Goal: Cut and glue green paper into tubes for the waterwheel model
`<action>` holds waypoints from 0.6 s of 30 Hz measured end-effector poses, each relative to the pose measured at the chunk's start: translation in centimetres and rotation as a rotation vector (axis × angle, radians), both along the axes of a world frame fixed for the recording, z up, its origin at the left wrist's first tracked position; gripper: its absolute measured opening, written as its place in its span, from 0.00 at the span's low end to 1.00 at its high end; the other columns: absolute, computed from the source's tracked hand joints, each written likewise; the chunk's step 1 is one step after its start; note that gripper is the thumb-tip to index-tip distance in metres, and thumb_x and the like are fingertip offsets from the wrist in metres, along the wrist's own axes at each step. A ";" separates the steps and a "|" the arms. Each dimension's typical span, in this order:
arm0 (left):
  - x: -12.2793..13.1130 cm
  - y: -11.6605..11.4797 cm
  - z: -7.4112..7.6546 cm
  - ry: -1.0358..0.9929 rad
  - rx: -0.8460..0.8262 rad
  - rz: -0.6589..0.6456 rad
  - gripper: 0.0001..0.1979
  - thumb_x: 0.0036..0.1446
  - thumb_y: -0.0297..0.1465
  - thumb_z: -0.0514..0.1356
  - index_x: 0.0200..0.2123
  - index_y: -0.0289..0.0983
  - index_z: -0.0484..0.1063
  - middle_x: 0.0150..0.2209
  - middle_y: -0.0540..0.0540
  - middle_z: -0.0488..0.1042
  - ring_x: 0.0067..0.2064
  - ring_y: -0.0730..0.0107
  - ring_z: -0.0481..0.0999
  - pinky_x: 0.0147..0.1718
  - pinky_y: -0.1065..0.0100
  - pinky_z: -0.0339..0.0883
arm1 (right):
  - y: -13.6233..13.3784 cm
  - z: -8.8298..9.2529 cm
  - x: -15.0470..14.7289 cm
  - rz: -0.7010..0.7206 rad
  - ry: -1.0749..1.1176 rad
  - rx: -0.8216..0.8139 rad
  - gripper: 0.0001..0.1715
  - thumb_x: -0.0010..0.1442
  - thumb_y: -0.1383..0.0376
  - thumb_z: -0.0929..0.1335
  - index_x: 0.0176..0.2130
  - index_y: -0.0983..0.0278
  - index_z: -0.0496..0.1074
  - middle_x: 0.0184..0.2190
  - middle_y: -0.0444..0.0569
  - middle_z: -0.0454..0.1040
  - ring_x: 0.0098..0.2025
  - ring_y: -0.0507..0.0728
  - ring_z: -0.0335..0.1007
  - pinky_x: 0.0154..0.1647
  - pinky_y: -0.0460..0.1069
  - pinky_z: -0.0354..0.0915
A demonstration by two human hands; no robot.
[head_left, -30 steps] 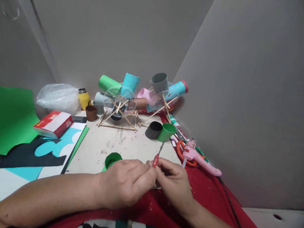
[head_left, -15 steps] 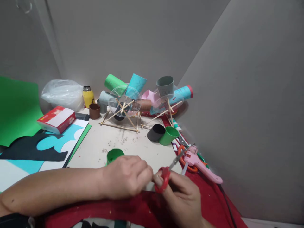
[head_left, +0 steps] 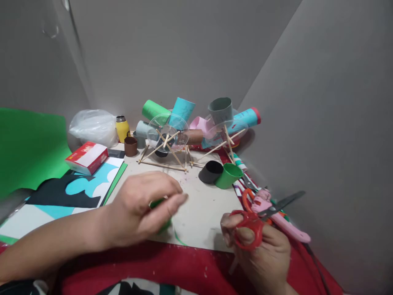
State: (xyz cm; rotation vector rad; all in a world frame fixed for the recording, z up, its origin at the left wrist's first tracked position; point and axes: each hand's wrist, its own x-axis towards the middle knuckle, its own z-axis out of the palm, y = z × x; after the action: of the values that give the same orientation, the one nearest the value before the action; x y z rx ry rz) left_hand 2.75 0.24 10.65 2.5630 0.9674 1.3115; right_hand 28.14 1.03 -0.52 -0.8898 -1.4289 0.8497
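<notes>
My right hand [head_left: 258, 246] grips red-handled scissors [head_left: 250, 231], whose metal blades point up and to the right over the pink glue gun [head_left: 285, 225]. My left hand [head_left: 150, 205] is slightly blurred, its fingers loosely curled and the thumb apart from them. Through that gap shows a short green tube [head_left: 157, 202] on the board, mostly hidden behind the hand. Close to it, a thin green strip [head_left: 179, 238] lies by the board's front edge. A pale, translucent stick [head_left: 233, 265] shows below my right hand; whether it is held I cannot tell.
Behind stands a stick frame [head_left: 162, 166] with clear discs and coloured tubes. Black [head_left: 210, 172] and green tubes [head_left: 229, 176] sit on the pale board [head_left: 199, 213]. At left are coloured sheets [head_left: 67, 192], a red-white box [head_left: 87, 157] and a yellow bottle [head_left: 123, 130].
My hands have parted: the left moved left and up, over the green tube, and the right moved right with the scissors. A green strip now shows on the board. The view shifted slightly.
</notes>
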 end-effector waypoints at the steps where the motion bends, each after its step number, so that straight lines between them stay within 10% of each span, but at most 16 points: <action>1: -0.8 0.3 -0.2 -0.040 -0.023 0.040 0.06 0.65 0.25 0.56 0.34 0.36 0.72 0.33 0.47 0.79 0.35 0.73 0.78 0.35 0.72 0.73 | 0.1 0.0 -0.1 0.013 0.001 -0.010 0.20 0.59 0.50 0.73 0.29 0.64 0.80 0.22 0.50 0.73 0.20 0.54 0.64 0.17 0.48 0.61; 4: -3.1 0.4 -2.0 -0.047 -0.215 0.112 0.08 0.63 0.27 0.59 0.45 0.36 0.73 0.41 0.44 0.80 0.41 0.69 0.80 0.41 0.69 0.75 | 0.4 0.2 -0.5 0.041 -0.023 -0.028 0.16 0.58 0.54 0.74 0.27 0.63 0.79 0.21 0.49 0.74 0.20 0.54 0.65 0.17 0.47 0.62; 12: -4.0 -1.0 -8.7 -0.027 -0.579 -0.010 0.52 0.49 0.36 0.73 0.70 0.42 0.46 0.63 0.30 0.66 0.62 0.50 0.70 0.56 0.48 0.69 | 0.4 1.3 -2.2 0.123 -0.225 0.066 0.21 0.61 0.55 0.72 0.21 0.62 0.75 0.14 0.45 0.68 0.16 0.52 0.61 0.16 0.46 0.58; 18: -2.1 -0.4 -11.5 -0.195 -0.625 -0.031 0.49 0.49 0.25 0.69 0.69 0.41 0.46 0.54 0.37 0.75 0.49 0.61 0.79 0.50 0.56 0.74 | -0.2 2.1 -3.3 0.024 -0.175 -0.056 0.24 0.56 0.48 0.74 0.19 0.61 0.75 0.14 0.45 0.68 0.17 0.53 0.61 0.17 0.47 0.57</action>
State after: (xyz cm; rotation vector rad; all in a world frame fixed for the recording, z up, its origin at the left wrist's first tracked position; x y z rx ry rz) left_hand 0.61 -0.17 -0.81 1.9351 1.0794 1.0145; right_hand 24.87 0.81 1.56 -1.0113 -1.5757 0.8497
